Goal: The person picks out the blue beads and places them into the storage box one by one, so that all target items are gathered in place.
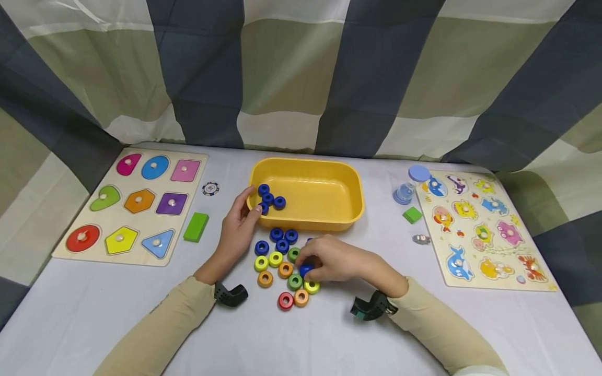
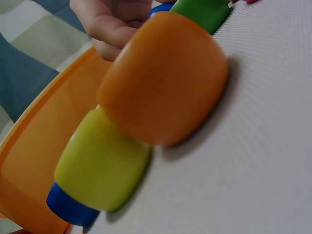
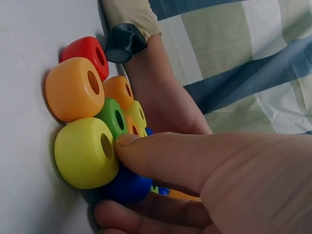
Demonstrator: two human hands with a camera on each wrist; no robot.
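My left hand [image 1: 235, 230] holds the near left corner of a yellow plastic tray [image 1: 324, 225], its thumb at the rim. Several blue beads [image 1: 279, 202] lie inside the tray, at its left end. My right hand [image 1: 336, 258] reaches into a group of round wooden beads in front of the tray. Between its thumb and fingers it pinches a blue bead [image 3: 127, 187], beside a yellow bead [image 3: 85, 153]. Around it lie green, orange, red and more blue beads. An orange bead [image 2: 165, 80] looms large in the left wrist view.
On the left lies a shape puzzle board [image 1: 115, 215], with a poker chip [image 1: 210, 188] and a green block [image 1: 196, 227] beside it. A sea-animal puzzle board [image 1: 479, 266], a small clear bottle [image 1: 403, 194], a green piece [image 1: 412, 214] and a small silvery object [image 1: 421, 239] are on the right.
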